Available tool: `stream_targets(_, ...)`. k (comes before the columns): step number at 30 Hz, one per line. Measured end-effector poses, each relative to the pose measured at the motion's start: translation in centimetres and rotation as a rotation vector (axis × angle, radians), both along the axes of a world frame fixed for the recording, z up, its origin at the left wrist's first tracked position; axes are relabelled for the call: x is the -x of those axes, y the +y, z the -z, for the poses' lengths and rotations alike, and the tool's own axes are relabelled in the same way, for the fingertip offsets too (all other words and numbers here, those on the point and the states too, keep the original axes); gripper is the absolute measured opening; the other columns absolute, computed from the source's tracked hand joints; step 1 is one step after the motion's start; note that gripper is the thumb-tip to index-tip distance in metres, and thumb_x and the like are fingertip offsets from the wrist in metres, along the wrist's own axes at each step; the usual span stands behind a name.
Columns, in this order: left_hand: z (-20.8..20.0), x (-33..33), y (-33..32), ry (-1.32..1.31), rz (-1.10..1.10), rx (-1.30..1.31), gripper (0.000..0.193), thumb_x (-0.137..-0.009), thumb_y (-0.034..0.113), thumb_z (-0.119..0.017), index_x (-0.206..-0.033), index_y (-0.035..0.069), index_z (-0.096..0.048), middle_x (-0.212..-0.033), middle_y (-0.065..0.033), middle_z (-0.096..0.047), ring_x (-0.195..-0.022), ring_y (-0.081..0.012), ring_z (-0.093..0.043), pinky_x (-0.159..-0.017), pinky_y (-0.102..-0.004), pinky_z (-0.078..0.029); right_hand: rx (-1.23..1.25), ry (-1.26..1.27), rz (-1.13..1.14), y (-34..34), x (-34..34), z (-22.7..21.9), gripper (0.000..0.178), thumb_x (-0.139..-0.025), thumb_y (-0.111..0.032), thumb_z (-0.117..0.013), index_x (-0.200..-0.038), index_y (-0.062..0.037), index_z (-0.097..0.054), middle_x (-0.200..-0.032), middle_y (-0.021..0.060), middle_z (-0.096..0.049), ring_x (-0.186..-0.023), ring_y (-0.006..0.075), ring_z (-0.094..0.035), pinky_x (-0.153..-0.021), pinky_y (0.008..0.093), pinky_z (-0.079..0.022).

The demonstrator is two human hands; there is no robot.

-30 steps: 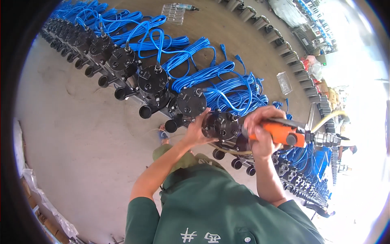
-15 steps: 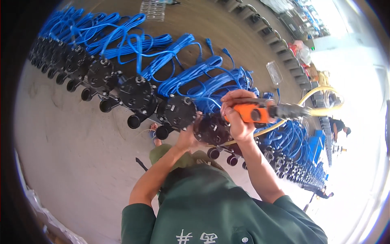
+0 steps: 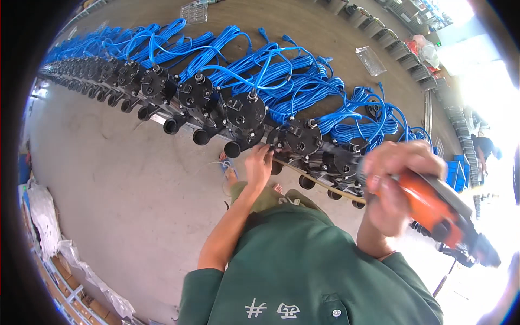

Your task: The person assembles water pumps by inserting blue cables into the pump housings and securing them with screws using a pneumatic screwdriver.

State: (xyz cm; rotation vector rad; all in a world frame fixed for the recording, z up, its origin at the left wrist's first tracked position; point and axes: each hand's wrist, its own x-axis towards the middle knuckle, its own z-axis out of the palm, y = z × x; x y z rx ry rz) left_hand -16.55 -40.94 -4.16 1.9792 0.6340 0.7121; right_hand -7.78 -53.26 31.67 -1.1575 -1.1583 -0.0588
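Just below centre, your left hand (image 3: 259, 167) curls its fingertips against the black pump housing (image 3: 304, 136) at 2 o'clock; whether they grip, you can't tell. Toward 4 o'clock, your right fist (image 3: 398, 169) clenches an orange-and-black power driver (image 3: 425, 203), long axis 10-to-4, nose toward 10, rear motion-blurred, nose apparently hidden by your fingers.

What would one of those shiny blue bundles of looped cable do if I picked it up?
The looped blue cable bundle would probably sag, because its thin strands curve loosely. It might snag, since blue cable runs into a round black machine top and neighbouring loops overlap. It likely wouldn't roll: its loops lie spread on the brown surface.
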Motion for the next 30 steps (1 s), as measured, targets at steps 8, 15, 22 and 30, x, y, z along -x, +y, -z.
stream_targets(8,0.6,-1.2,0.1,-0.035,-0.068,-0.113,0.009,-0.085,0.002,-0.072,-0.093,0.000,-0.073,-0.094,-0.0132,-0.070,-0.072,-0.0303,-0.071,-0.064,-0.0369,-0.057,0.097,0.494,-0.113,0.5,0.2,5.7,0.033,-0.080,0.010,-0.058,-0.112,0.0024,-0.055,-0.095,0.0141,-0.067,-0.069,0.0135,-0.063,-0.065,0.0277,-0.054)
stream_targets(15,0.0,-0.5,-0.3,-0.029,-0.063,-0.069,0.013,-0.085,0.006,-0.072,-0.097,0.003,-0.075,-0.099,-0.0118,-0.070,-0.084,-0.0358,-0.069,-0.075,-0.0430,-0.055,0.218,0.496,-0.075,4.2,-1.0,10.0,0.030,-0.081,0.008,-0.058,-0.110,0.0020,-0.055,-0.095,0.0122,-0.067,-0.071,0.0118,-0.064,-0.065,0.0258,-0.053)
stream_targets(22,0.1,-0.2,0.6,-0.057,0.034,-0.074,0.014,-0.083,0.002,-0.071,-0.096,0.002,-0.073,-0.098,-0.0130,-0.069,-0.083,-0.0359,-0.069,-0.072,-0.0425,-0.056,0.318,0.346,-0.132,6.1,-2.1,13.9,0.029,-0.079,0.010,-0.057,-0.105,-0.0010,-0.053,-0.090,0.0135,-0.060,-0.070,0.0141,-0.058,-0.066,0.0283,-0.053)
stream_targets(30,-0.6,0.3,1.4,-0.026,0.114,-0.144,0.015,-0.086,0.006,-0.072,-0.101,0.002,-0.073,-0.098,-0.0122,-0.068,-0.083,-0.0346,-0.069,-0.071,-0.0410,-0.056,0.450,0.261,-0.090,5.8,-2.3,12.3,0.025,-0.077,0.003,-0.063,-0.102,0.0024,-0.063,-0.090,0.0116,-0.069,-0.071,0.0141,-0.066,-0.066,0.0276,-0.055)
